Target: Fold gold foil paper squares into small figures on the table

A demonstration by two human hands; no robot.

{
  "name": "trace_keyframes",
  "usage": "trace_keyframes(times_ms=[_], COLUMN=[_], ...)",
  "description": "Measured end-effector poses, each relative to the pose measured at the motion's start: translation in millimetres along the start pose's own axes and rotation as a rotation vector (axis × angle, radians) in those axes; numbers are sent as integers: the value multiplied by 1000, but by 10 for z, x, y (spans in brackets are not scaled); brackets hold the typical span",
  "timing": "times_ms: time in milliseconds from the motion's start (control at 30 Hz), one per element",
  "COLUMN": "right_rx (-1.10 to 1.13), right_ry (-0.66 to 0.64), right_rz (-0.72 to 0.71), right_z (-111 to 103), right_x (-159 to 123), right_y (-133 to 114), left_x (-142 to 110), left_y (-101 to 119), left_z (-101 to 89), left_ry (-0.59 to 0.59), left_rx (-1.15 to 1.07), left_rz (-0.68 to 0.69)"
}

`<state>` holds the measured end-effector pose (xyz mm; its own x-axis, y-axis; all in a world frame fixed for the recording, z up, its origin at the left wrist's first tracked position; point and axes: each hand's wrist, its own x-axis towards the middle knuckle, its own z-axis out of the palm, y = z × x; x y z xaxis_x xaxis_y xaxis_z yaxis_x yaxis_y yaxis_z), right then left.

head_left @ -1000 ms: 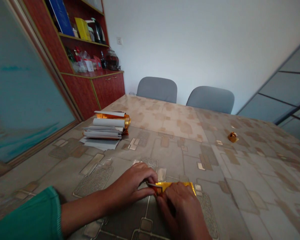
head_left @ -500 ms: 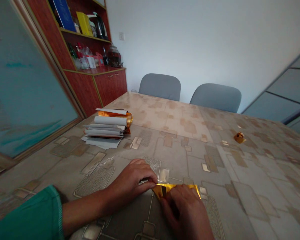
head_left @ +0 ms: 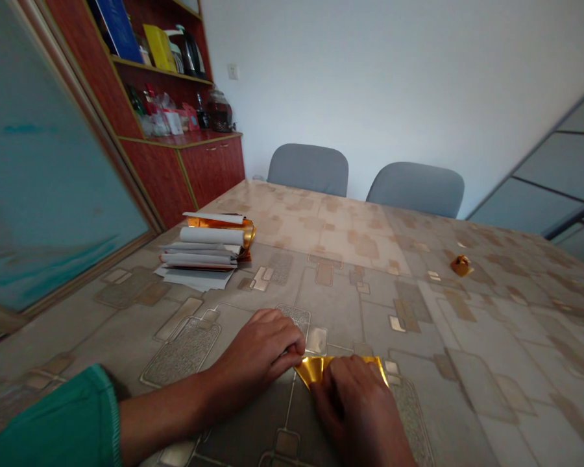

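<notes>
Since one second ago, the thumb and fingers of the left hand (head_left: 265,344) have been drawn together, and the left end of the gold foil (head_left: 312,371) has been brought to a bright, pointed tip. Foil position: flat on the patterned table (head_left: 379,318), at the near middle, partly covered by the right hand (head_left: 363,399). The left tip is pinched by the left hand. The top of the foil is covered by the right-hand fingers; whether it is also gripped from below cannot be told. The hands are held apart, side by side, with foil exposed between them. A stack of folded papers (head_left: 207,237), grey-white and gold, is placed farther off to the left. A small gold piece (head_left: 461,264) is positioned at the far right. Two grey chairs (head_left: 307,170) are set behind the far edge.
</notes>
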<state>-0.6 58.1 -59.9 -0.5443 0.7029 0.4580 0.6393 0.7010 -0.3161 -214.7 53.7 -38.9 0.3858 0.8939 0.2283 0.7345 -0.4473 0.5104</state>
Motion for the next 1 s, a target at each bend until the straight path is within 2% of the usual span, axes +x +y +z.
trace_keyframes(times_ms=[233,367,533,667,767,1000], right_rx=[-46,-86,-127,-124,-137,-135], right_ry=[45,28,51,55,14,-48], right_rz=[-11,-33,-32,-38,-36,-48], right_z=[-39,-23,1,10,12,9], right_x=[48,45,37,26,15,-17], right_y=[-44,-38,-65,-77,-71,-38], left_x=[0,9,-25,-136,-228,-306], left_y=[33,9,68,219,272,223], left_z=[-21,-12,14,26,23,-61], left_ry=[-15,4,50,-13,-1,-39], left_rx=[15,45,180,-11,-76,81], left_rz=[-8,23,148,173,180,351])
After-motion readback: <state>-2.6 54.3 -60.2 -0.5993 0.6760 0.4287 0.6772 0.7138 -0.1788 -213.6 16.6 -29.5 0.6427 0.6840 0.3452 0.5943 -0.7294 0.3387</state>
